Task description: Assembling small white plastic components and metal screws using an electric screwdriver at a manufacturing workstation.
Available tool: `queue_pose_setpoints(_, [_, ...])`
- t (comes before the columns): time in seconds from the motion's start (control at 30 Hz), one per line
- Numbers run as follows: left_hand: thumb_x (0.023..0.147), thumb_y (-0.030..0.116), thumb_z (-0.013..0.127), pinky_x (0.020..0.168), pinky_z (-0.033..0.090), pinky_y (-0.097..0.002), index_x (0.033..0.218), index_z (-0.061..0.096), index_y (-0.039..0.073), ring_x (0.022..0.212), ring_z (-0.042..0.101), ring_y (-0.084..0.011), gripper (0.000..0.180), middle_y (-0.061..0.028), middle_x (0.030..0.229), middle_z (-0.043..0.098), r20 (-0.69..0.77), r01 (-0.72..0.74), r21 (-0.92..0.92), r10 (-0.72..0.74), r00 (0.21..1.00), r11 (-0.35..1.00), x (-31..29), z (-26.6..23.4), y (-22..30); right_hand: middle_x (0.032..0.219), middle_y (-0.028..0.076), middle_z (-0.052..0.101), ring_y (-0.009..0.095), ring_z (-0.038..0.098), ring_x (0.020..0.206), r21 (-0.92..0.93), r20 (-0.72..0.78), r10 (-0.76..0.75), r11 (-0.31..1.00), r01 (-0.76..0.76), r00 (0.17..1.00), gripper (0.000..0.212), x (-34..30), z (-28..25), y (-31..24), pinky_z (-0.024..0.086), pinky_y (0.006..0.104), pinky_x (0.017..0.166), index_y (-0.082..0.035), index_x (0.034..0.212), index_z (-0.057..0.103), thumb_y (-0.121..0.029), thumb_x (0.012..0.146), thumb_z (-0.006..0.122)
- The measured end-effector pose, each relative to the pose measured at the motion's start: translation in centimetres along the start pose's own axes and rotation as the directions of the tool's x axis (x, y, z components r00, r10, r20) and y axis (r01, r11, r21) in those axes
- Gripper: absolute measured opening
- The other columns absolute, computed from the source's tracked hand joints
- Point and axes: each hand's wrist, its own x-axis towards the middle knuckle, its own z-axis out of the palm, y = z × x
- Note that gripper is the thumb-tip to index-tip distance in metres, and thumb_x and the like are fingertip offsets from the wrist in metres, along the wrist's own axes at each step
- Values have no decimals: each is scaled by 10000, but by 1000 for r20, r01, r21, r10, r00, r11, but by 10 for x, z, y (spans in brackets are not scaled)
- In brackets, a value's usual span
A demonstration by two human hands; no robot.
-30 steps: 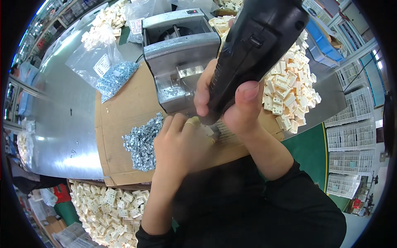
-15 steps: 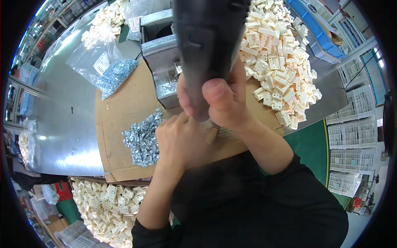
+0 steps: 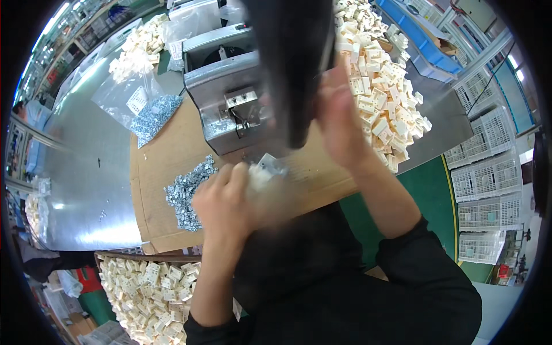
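My right hand (image 3: pixel 344 123) is closed round a black electric screwdriver (image 3: pixel 296 75), which comes down from the top of the view with its tapered end pointing at the cardboard. Part of this hand is hidden behind the tool and smeared by motion. Lower and to the left, my left hand (image 3: pixel 224 195) grips a small cream plastic block (image 3: pixel 261 175); blur hides its details, and something greyish shows at its far side. Beside that hand lies a pile of small grey metal pieces (image 3: pixel 184 195) on the cardboard sheet (image 3: pixel 158 178).
A metal feeder box (image 3: pixel 221 86) stands beyond my hands. Cream blocks are heaped at the right (image 3: pixel 385 103), and more fill a container (image 3: pixel 149 293) at the lower left. A clear bag of screws (image 3: pixel 155 118) lies on the metal table (image 3: pixel 103 149). White crates (image 3: pixel 486 178) line the right side.
The screwdriver and my right hand have risen away from my left hand. My left hand has shifted slightly left, and the cream block in it now shows.
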Motion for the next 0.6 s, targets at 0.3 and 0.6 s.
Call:
queue_pose_setpoints(0.3, [723,401,853,539,441,-378,746,602,93,573,567,-234,398,-66,629,523,222,282,581,-482,848,763,-167,-137,-89,1006,117,656,306,684,896,-985,172,377,37,171,910,281,-46,-88,-24,571,413,781,-50,1115,682,-77,837,653])
queue_pose_setpoints(0.6, [812,59,792,593,495,-322,1024,727,39,709,638,-165,222,-57,864,663,33,443,82,-447,894,893,-91,-95,-44,935,101,659,301,686,861,-924,204,511,-182,337,835,204,-50,-97,-5,574,421,759,-29,998,676,-65,798,654])
